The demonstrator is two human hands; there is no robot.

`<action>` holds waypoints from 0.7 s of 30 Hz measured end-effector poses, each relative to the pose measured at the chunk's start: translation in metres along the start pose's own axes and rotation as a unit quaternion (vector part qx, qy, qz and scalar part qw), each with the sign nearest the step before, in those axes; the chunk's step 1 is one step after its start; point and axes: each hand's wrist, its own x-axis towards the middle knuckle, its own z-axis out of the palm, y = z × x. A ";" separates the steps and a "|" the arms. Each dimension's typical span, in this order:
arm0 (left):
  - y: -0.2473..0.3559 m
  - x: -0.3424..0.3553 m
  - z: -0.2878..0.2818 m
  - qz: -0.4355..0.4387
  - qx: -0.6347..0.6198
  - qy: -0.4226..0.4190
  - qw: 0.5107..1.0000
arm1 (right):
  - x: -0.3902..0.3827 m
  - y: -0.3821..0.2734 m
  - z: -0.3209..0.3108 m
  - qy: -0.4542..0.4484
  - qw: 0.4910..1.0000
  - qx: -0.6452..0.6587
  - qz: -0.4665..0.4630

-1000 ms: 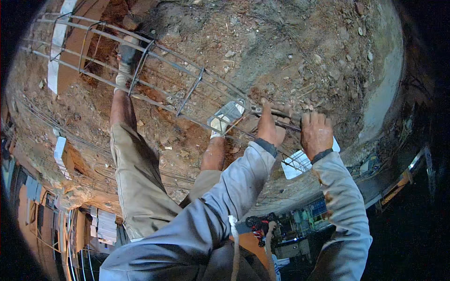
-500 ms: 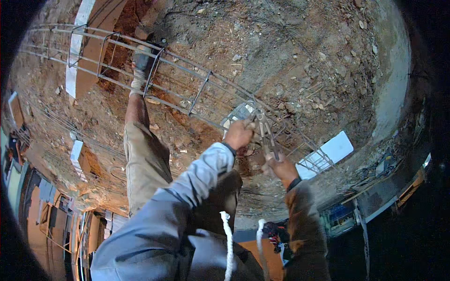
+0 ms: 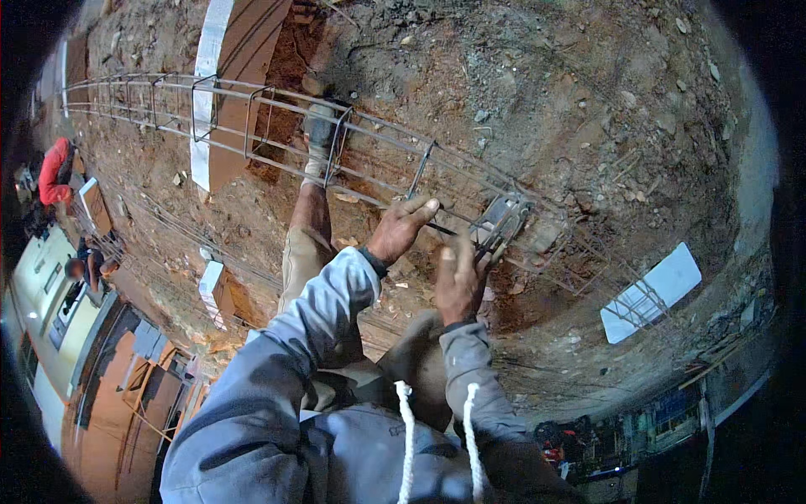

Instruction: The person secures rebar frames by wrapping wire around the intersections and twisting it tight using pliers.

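Note:
A long rebar cage (image 3: 375, 128) with square stirrups runs across the ground from the far left toward the right. My left hand (image 3: 396, 233) is closed at its near lower bar, just below a stirrup. A thin dark wire (image 3: 440, 228) comes out from its fingers toward the other hand. To the right, my right hand (image 3: 460, 286) is raised, fingers partly curled around metal pincers (image 3: 495, 238). The pincers' jaws point away from me, over a small pale block (image 3: 502, 210) under the cage. The right fingertips are slightly blurred.
A white-edged brown block (image 3: 237, 92) supports the cage at left; a white board (image 3: 651, 292) lies under its right end. My foot (image 3: 318, 134) stands within the cage's span. Two people are at far left, one in red clothing (image 3: 56, 172). Stony soil (image 3: 554, 101) lies beyond.
The view has shifted, so the cage sits further right and lower. My hands have drawn back from the joint above the small block; the left is now at a bar further left.

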 end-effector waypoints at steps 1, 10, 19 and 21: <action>0.011 -0.002 -0.001 -0.032 -0.045 -0.024 0.998 | 0.004 -0.024 -0.005 -0.059 0.996 0.028 0.054; 0.049 0.001 -0.020 -0.038 0.356 0.066 0.932 | 0.011 0.019 0.085 0.008 0.860 0.459 0.223; 0.081 0.073 -0.049 0.304 0.508 0.204 0.780 | 0.113 0.033 0.120 -0.205 0.947 0.168 0.180; 0.080 0.082 -0.048 0.320 0.534 0.131 0.771 | 0.123 0.027 0.119 -0.073 0.928 0.365 0.026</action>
